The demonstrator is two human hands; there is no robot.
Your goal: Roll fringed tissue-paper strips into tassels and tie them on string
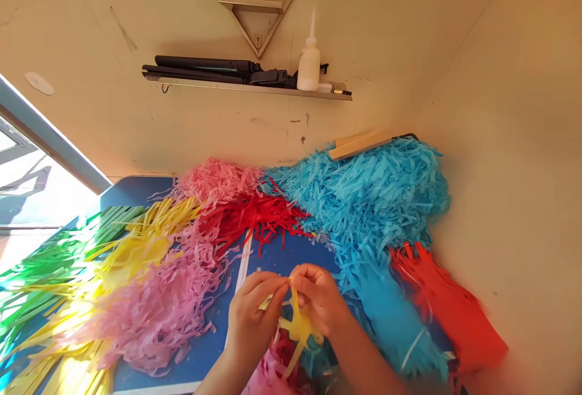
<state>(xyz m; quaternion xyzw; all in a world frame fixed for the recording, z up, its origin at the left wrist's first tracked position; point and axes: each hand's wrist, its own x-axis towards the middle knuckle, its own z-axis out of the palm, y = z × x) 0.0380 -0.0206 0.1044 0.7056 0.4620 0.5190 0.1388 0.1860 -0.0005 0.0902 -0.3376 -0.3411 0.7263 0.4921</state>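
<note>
Above the blue table's front part, my left hand point(254, 313) and my right hand point(321, 301) meet fingertip to fingertip. Both are closed in a pinch on thin yellow paper strips point(300, 325), which hang down below my right fingers. A small pale yellow bit shows between the left thumb and fingers. Exactly how the strips are joined at the fingertips is hidden. Under my hands lies a bunch of pink and dark red fringe point(277, 361), partly covered by my wrists.
Fringed paper heaps cover the blue table point(182, 383): lilac point(159, 310), yellow point(131, 255), green point(50, 261), red point(254, 216), blue point(364, 201) and orange-red point(459, 310). Above, a wall shelf point(273, 89) holds a black flat iron point(204, 70) and a white bottle point(310, 64).
</note>
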